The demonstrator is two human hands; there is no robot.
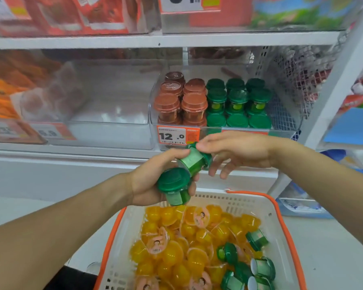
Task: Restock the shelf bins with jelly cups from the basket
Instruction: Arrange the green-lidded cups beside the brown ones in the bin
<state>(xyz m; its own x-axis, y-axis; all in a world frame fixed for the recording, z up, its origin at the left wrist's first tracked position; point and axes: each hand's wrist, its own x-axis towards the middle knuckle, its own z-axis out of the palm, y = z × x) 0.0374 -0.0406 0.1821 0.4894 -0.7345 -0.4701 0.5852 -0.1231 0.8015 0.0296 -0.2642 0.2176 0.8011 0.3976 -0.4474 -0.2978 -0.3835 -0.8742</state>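
Two green cups [183,174] sit in my left hand [153,185], its fingers curled round them above the basket [281,222], while my right hand [237,151] reaches in with fingers spread and loose, fingertips touching the upper cup. Six more green cups [247,262] lie at the basket's right side on a heap of orange cups [176,248] too many to count. Up in the bin [281,114], green cups [237,101] stand in three columns beside two columns of brown cups [180,101].
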